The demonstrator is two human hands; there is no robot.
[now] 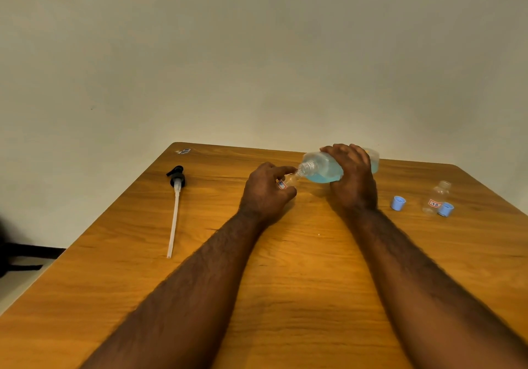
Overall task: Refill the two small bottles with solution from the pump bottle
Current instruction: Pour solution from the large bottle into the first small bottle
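"Pump bottle (320, 165), where is it?"
"Tipped sideways over the table (300, 254), right hand (353, 180) curled around it, neck meeting a small bottle's (291, 180) mouth."
"Left hand (267, 194)?"
"Fingers curled round that small bottle. The other small bottle (437, 197) stands far right between two blue caps (398, 202); the pump head (177, 180) lies left."

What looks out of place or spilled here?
No spill shows. The pump lies flat on the table, apart from its bottle, which the right hand tips neck-first to the small bottle in the left hand. Two caps lie loose at the right.
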